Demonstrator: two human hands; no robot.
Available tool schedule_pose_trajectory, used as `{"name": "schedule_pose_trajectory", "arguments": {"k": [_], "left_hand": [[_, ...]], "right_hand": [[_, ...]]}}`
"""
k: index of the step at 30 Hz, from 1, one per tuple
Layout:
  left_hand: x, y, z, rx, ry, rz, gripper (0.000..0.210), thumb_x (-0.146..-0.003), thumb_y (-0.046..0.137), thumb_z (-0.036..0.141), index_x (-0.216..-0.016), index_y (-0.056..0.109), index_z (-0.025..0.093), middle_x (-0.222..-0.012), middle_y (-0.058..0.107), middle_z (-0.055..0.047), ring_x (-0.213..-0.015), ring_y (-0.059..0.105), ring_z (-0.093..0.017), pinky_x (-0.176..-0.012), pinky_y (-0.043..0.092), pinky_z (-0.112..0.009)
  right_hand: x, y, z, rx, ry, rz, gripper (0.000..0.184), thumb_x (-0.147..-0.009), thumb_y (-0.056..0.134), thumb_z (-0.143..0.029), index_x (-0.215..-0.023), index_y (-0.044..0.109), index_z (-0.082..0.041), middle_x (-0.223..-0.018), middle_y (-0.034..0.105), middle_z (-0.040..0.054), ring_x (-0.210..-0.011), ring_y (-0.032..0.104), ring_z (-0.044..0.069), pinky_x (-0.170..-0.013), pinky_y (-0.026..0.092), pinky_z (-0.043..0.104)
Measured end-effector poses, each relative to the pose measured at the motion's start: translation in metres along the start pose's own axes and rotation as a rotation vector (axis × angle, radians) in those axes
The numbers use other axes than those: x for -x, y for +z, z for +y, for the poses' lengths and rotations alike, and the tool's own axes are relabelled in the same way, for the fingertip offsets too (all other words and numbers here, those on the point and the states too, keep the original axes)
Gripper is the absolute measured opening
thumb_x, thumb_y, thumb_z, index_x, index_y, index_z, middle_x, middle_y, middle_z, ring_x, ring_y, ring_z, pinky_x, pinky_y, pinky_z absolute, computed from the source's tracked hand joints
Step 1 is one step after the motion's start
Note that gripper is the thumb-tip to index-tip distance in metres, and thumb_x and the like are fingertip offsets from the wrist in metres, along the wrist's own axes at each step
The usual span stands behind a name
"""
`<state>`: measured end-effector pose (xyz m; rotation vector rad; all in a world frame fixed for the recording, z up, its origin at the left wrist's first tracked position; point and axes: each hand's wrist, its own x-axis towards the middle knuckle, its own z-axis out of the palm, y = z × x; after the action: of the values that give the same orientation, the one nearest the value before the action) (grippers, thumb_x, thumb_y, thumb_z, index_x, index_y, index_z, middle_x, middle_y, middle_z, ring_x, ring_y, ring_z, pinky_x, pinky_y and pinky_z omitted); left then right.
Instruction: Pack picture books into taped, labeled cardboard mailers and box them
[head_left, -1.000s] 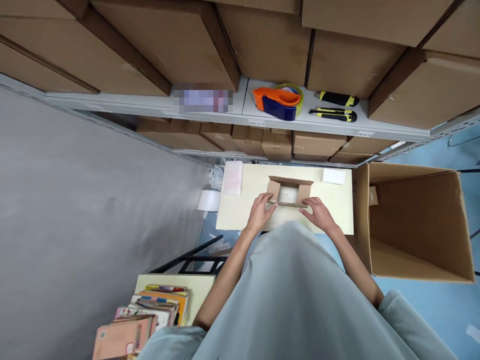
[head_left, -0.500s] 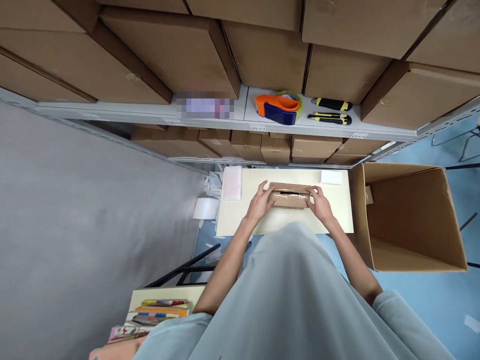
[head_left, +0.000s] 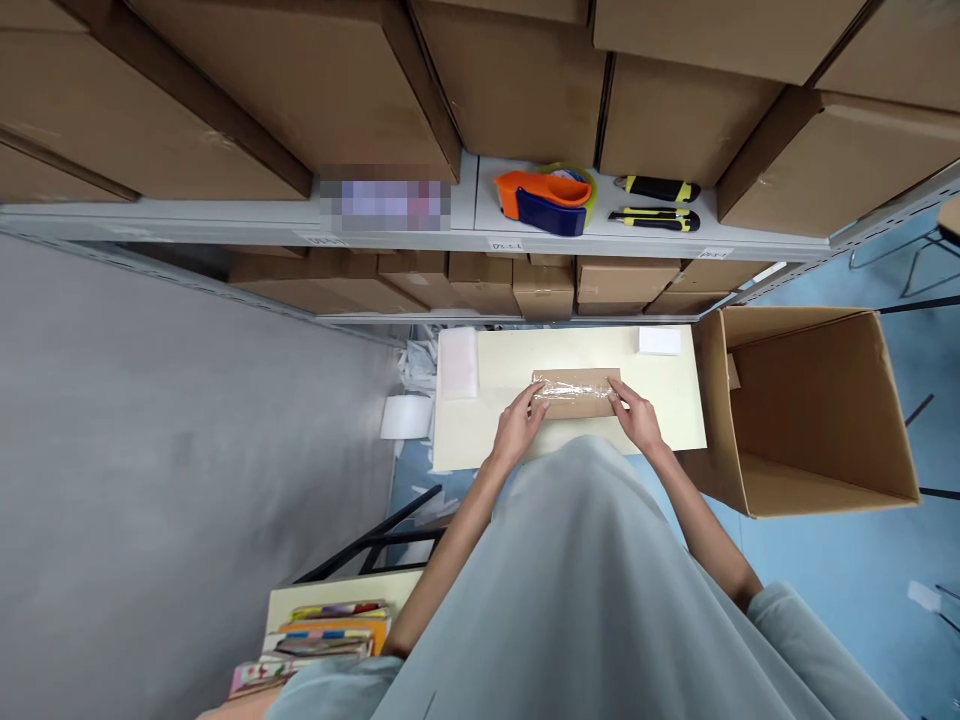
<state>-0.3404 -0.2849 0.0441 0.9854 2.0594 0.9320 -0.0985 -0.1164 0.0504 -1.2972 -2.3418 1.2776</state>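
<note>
A small brown cardboard box [head_left: 576, 393] with shiny clear tape along its top lies on the cream table [head_left: 502, 440]. My left hand [head_left: 519, 420] grips its left end, fingers on top and thumb at the near side. At the opposite end my right hand [head_left: 636, 413] holds the box the same way. The two flaps meet under the tape.
A large open carton [head_left: 825, 400] stands right of the table. On the shelf above lie an orange tape dispenser [head_left: 544, 200] and two utility knives [head_left: 656, 204]. White foam sheets [head_left: 458, 362] and a small white box [head_left: 659, 341] rest on the table.
The dark gap between the box flaps has closed, and the tape now lies flat across the top. Both hands stay at the ends; the head view has shifted slightly.
</note>
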Motion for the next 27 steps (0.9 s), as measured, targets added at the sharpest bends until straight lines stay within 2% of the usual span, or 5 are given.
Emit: {"name": "schedule_pose_trajectory", "arguments": {"k": [3, 7, 14, 20, 27], "left_hand": [[0.003, 0.009, -0.011, 0.042, -0.019, 0.008, 0.048, -0.109, 0.057, 0.04, -0.155, 0.06, 0.026, -0.161, 0.065, -0.011, -0.129, 0.072, -0.028, -0.111, 0.059, -0.043], [-0.006, 0.012, -0.02, 0.069, -0.031, 0.011, 0.047, -0.108, 0.059, 0.04, -0.153, 0.061, 0.027, -0.16, 0.064, -0.011, -0.128, 0.071, -0.028, -0.111, 0.058, -0.044], [-0.024, 0.006, -0.024, 0.119, -0.043, -0.005, 0.048, -0.105, 0.062, 0.041, -0.15, 0.062, 0.027, -0.156, 0.066, -0.013, -0.121, 0.073, -0.028, -0.098, 0.063, -0.04], [-0.006, 0.007, -0.026, 0.137, -0.045, -0.021, 0.046, -0.104, 0.064, 0.045, -0.147, 0.064, 0.028, -0.156, 0.065, -0.012, -0.121, 0.072, -0.027, -0.094, 0.064, -0.038], [-0.007, 0.016, -0.022, 0.128, -0.086, 0.042, 0.05, -0.109, 0.056, 0.046, -0.155, 0.059, 0.027, -0.163, 0.059, -0.014, -0.13, 0.069, -0.029, -0.099, 0.062, -0.04]], "right_hand": [[0.001, 0.008, 0.004, 0.056, 0.016, -0.041, 0.053, -0.114, 0.045, -0.046, -0.164, 0.059, -0.035, -0.168, 0.058, 0.001, -0.153, 0.06, 0.033, -0.118, 0.062, 0.053], [-0.004, 0.014, 0.008, 0.062, 0.031, -0.037, 0.053, -0.114, 0.045, -0.048, -0.165, 0.057, -0.037, -0.171, 0.054, 0.0008, -0.147, 0.066, 0.032, -0.112, 0.065, 0.05], [-0.02, 0.012, 0.005, 0.07, 0.005, -0.036, 0.055, -0.113, 0.054, -0.05, -0.166, 0.056, -0.037, -0.165, 0.062, 0.0006, -0.157, 0.055, 0.032, -0.119, 0.06, 0.053], [0.003, 0.011, 0.013, 0.037, 0.022, -0.075, 0.057, -0.113, 0.053, -0.054, -0.168, 0.054, -0.04, -0.171, 0.055, 0.003, -0.143, 0.069, 0.035, -0.112, 0.065, 0.052], [-0.003, 0.015, 0.013, -0.017, 0.037, -0.071, 0.057, -0.115, 0.043, -0.049, -0.17, 0.05, -0.036, -0.176, 0.047, 0.0024, -0.16, 0.051, 0.032, -0.116, 0.062, 0.051]]}}
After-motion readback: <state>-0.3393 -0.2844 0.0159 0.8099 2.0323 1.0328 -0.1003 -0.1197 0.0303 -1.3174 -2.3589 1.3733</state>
